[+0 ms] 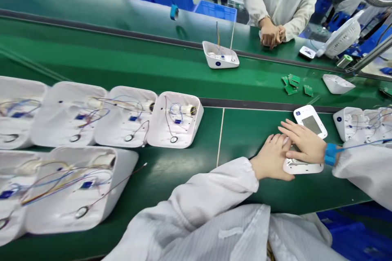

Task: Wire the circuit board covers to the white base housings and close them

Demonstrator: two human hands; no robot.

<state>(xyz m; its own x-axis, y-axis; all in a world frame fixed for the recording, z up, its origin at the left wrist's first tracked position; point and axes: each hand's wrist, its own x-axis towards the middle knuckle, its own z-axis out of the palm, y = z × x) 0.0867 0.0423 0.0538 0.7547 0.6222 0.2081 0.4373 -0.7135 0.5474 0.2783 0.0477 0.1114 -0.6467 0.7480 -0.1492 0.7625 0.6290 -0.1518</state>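
A white plastic front cover with a display window (309, 168) lies on the green bench at the right, partly hidden under my hands. My left hand (272, 158) grips the cover's left side, thumb near the lower edge; some of its fingertips go under the other hand. Above the cover my right hand (306, 142) is open, fingers stretched out and reaching across onto the left hand's fingers. Whether its palm presses on the window cannot be made out. Just beyond lies a second white cover with a grey window (311, 124). A blue wrist strap with a cord (330, 154) circles my right wrist.
White housings with wires and round speakers (174, 120) stand in rows at the left, more (349, 124) at the right. Another housing (220, 59) and green circuit boards (290, 83) lie on the belt. Across it a co-worker's hands (271, 34) work near a white fan (341, 36).
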